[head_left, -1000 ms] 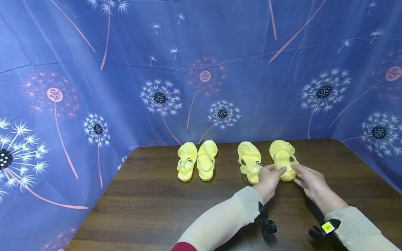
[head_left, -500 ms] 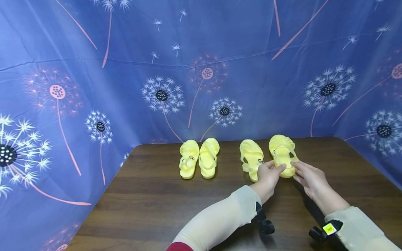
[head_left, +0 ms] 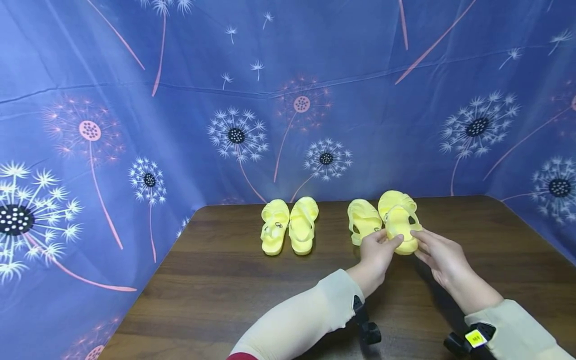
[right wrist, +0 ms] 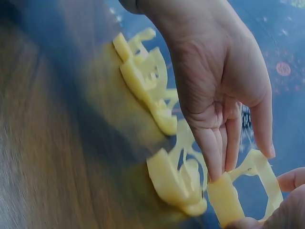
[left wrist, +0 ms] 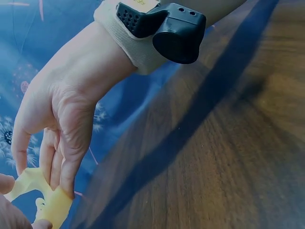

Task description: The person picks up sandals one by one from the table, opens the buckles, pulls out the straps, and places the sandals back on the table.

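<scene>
Both hands hold one yellow sandal (head_left: 398,217) at its heel end, toe pointing to the back wall. My left hand (head_left: 374,256) pinches the left side of the heel, thumb on top. On the right side, my right hand (head_left: 440,257) grips with thumb and fingers. A matching sandal (head_left: 362,218) lies just left of it, partly behind the left hand. From the left wrist, the right hand (left wrist: 66,109) appears on the held sandal's heel (left wrist: 57,207). The right wrist view shows the left hand (right wrist: 214,81) on that heel (right wrist: 224,200), with other sandals beyond.
Another pair of yellow sandals, a left one (head_left: 274,230) and a right one (head_left: 302,227), stands side by side further left near the back edge. They rest on a dark wooden table (head_left: 216,295). A blue dandelion-print cloth (head_left: 252,45) hangs behind and to the sides.
The held sandal has moved left, up against its neighbour, with both hands travelling along. The gap between these two sandals has closed. The head view has shifted slightly.
</scene>
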A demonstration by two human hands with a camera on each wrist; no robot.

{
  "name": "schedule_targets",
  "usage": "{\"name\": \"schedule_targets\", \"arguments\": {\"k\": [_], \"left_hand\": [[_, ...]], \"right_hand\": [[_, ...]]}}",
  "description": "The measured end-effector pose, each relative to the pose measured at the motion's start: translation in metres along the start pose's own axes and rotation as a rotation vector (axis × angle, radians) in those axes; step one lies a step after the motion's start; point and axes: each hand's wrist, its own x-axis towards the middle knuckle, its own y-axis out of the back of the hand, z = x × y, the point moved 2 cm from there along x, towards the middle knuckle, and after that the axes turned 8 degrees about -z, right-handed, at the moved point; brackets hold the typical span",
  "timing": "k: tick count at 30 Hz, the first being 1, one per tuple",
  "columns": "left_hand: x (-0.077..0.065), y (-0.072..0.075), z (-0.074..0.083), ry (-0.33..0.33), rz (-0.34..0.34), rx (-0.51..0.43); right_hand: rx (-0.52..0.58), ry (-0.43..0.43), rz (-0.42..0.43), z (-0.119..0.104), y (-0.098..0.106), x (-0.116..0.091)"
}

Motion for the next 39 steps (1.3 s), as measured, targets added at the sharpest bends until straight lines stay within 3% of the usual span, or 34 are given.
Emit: {"name": "schedule_targets", "arguments": {"k": [10, 13, 22, 32, 39], "left_hand": [[-0.017, 0.027, 0.019, -0.057, -0.013, -0.073], [-0.024, 0.037, 0.02, -0.07, -0.003, -0.056], [-0.037, 0.065, 0.018, -0.102, -0.03, -0.098], [-0.055, 0.094, 0.014, -0.112, -0.027, -0.065], [-0.067, 0.112, 0.011, -0.121, -0.031, -0.047]], "right_hand": [[-0.056, 0.042, -0.059, -0.007, -0.031, -0.012], [-0.061, 0.043, -0.078, -0.005, -0.04, -0.015], [-0.038, 0.055, -0.088, 0.0, -0.069, -0.024], [-0.023, 0.057, -0.07, 0.014, -0.098, -0.033], [-0.05, 0.046, -0.113, 0.023, -0.112, -0.041]]}}
